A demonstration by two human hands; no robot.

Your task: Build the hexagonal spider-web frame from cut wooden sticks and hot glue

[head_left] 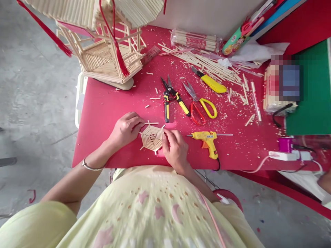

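A small six-sided lattice of thin wooden sticks lies near the front edge of the red table, looking like a spider web with spoke ends poking out. My right hand pinches its right side between thumb and fingers. At its upper left, my left hand has thumb and fingertips closed on one end of a short wooden stick, which lies along the lattice's top edge. A yellow glue gun rests to the right of my right hand, its nozzle facing left.
A stick-built pavilion with red tassels stands at the back left. Pliers-like cutters, scissors and a yellow utility knife lie behind my hands. Loose sticks and shavings cover the back right. A power strip sits at right.
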